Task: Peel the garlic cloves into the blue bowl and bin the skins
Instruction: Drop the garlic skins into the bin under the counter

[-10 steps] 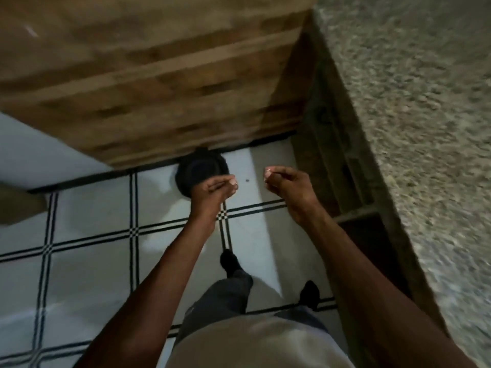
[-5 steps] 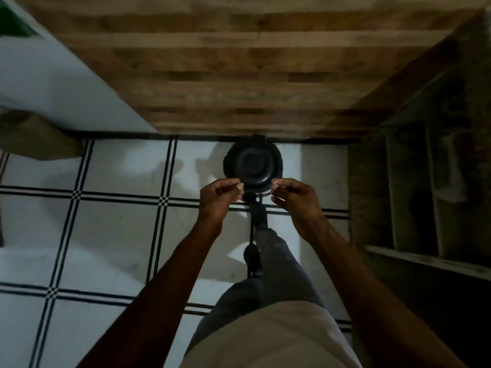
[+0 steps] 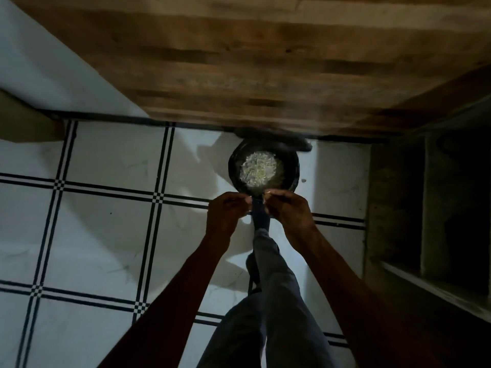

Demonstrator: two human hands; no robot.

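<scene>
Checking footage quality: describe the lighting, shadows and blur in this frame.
Head view: dim overall; the white tiled floor carries hard arm shadows; pale scraps inside the round black pedal bin are brightest; left hand and right hand are underexposed, whatever they pinch unreadable; wooden cabinet front slightly smeared.

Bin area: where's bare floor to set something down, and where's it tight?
Free: white floor tiles left of the open black bin, up to the wooden cabinet. A narrower strip between bin and dark shelf unit. Tight: in front of the bin, where left hand, right hand and a raised leg crowd.
</scene>
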